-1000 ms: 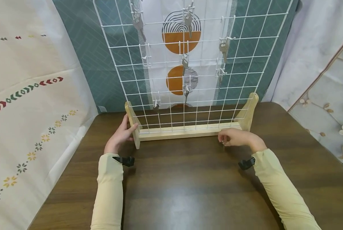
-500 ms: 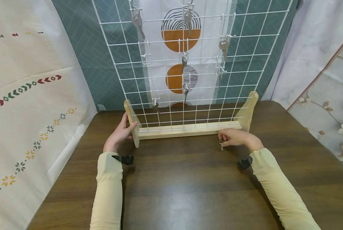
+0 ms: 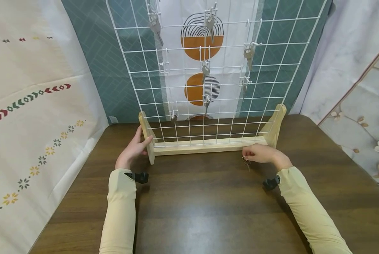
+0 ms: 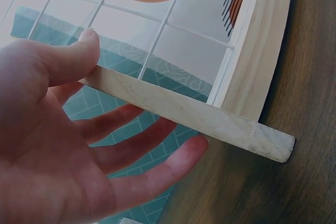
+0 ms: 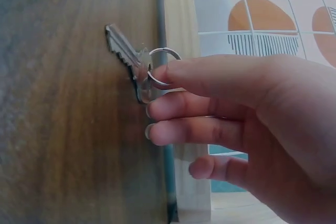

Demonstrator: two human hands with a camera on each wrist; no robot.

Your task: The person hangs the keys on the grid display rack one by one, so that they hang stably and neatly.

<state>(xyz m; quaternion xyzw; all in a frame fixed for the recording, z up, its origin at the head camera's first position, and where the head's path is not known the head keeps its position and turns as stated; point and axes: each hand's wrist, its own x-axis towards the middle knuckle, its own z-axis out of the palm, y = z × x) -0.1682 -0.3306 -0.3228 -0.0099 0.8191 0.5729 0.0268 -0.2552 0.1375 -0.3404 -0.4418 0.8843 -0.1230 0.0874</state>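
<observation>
My right hand pinches a metal key ring between thumb and fingers. A silver key hangs from the ring, over the brown table and close to the front of the rack's wooden base bar. My left hand holds the wooden end piece of the rack, thumb on the near side and fingers on the other. White wire grid panel rises from the wooden stand. Keys hang on its white hooks, among them a key at upper right and one low on the left.
The brown wooden table spreads out in front of the rack. A white hook on the grid's left side carries no key. Behind the grid hangs a green cloth with a white printed panel. The right wooden end piece stands beyond my right hand.
The key in my right hand now hangs further out below the fingers, where it was mostly hidden a second ago. The left hand keeps its place on the wooden end piece.
</observation>
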